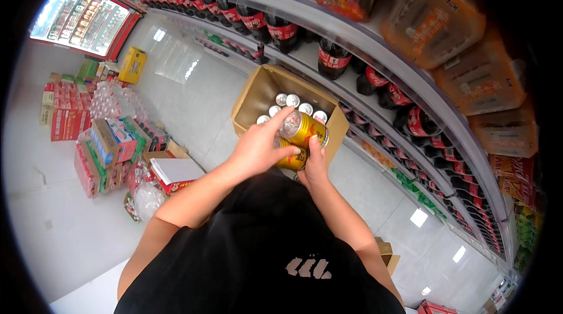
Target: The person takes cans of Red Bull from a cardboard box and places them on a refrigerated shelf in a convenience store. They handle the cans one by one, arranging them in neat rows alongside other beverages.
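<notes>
Two gold drink cans are between my hands, just above the near side of an open cardboard box (255, 96). The upper can (308, 129) lies tilted, its silver top towards my left hand (259, 147); the lower can (294, 159) is partly hidden under it. My left thumb lies over the lower can and its forefinger reaches the top of the upper one. My right hand (316, 164) grips the cans from the right, thumb on the upper can. Inside the box, several cans with silver tops (293, 100) stand upright.
Curved shelving (378, 37) with cola bottles (334, 56) and drink multipacks runs along the back and right. Stacked drink packs (110, 147) and cartons stand on the floor at left, near a yellow box (132, 65) and a lit red-framed fridge (83, 19). Another cardboard box (385, 250) is at lower right.
</notes>
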A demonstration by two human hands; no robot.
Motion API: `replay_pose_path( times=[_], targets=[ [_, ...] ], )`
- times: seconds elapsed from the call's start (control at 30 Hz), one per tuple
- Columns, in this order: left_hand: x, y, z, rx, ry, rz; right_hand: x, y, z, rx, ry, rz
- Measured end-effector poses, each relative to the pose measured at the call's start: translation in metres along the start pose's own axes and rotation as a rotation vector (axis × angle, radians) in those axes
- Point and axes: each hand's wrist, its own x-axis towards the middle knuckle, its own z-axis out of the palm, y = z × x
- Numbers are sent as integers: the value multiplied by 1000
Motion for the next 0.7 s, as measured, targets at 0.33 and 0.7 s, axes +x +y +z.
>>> replay_pose_path(
  times=[0.33,0.7],
  targets=[
    [-16,-34,14,-152,-130,93,-5,2,10,-99,150,-263],
    [0,-127,-130,-214,-147,452,20,97,94,142,92,-294]
  ],
)
